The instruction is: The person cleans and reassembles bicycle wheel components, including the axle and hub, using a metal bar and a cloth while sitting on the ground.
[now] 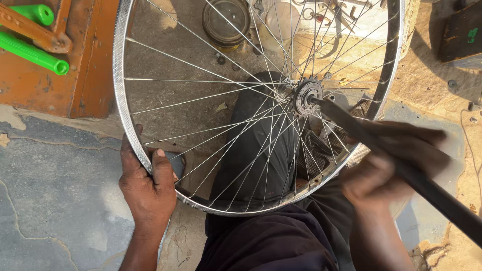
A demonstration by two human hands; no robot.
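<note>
Our left hand fingers clamp the wheel rim, right hand fingers wrap the dark bar at the hub, orange box crowding left.

Our left hand is curled shut with thumb up; our blurred right hand is clenched, forearms bare.

Green tubes on orange box; round tin beyond

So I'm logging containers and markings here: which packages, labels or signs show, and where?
Round tin: top centre, behind the wheel spokes, dark lid with brass-coloured rim.
Dark box: top right corner, with a small green marking.
No screens or signs.
</note>
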